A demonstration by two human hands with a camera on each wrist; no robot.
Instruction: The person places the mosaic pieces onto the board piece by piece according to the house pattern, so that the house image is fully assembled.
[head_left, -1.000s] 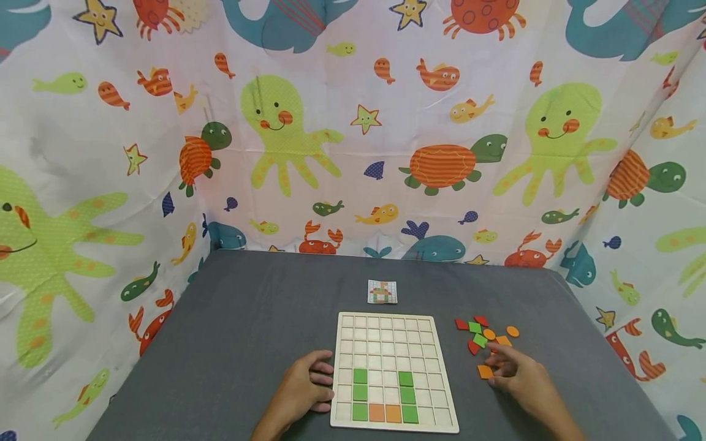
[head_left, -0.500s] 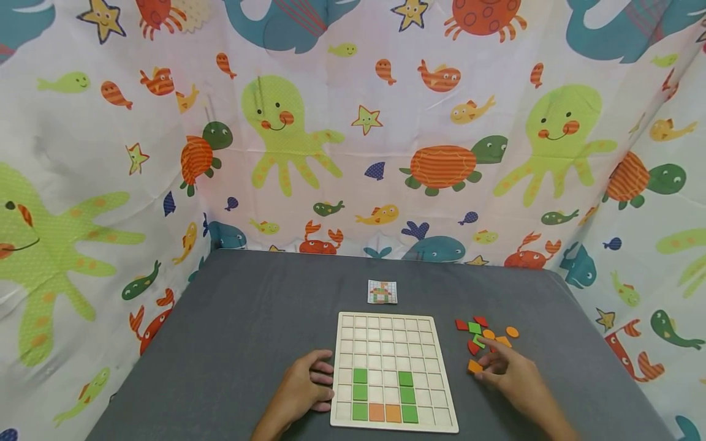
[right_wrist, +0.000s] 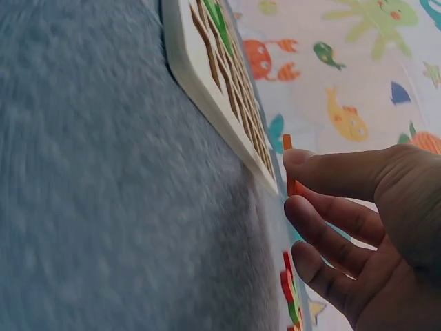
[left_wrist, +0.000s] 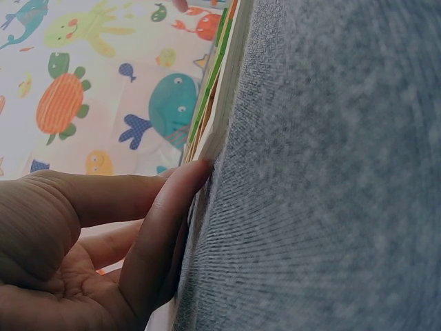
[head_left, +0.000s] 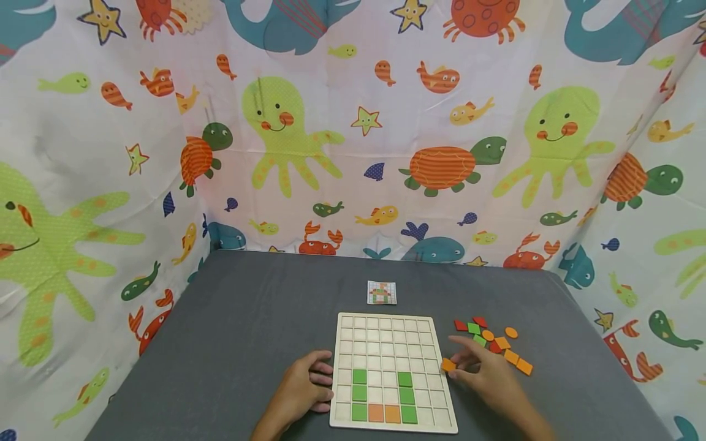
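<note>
Between thumb and fingers, my right hand (head_left: 488,376) pinches an orange square tile (head_left: 448,365) at the right edge of the pale gridded board (head_left: 386,349). The right wrist view shows this tile (right_wrist: 287,143) edge-on, lifted off the table. My left hand (head_left: 300,383) rests against the board's left edge, its fingertips touching the side in the left wrist view. On the board, one column of green square tiles (head_left: 359,392) stands on the left and another (head_left: 406,397) on the right. Two orange tiles (head_left: 384,413) lie between them in the bottom row.
Right of the board lies a loose group of red, green and orange pieces, including squares, an orange disc (head_left: 511,332) and a red piece (head_left: 480,321). A small printed pattern card (head_left: 382,293) lies behind the board on the grey tablecloth (head_left: 265,306). Sea-animal curtains surround the table.
My right hand has picked up the orange square tile from the table and carried it left to the board's edge. My left hand has stayed in place.
</note>
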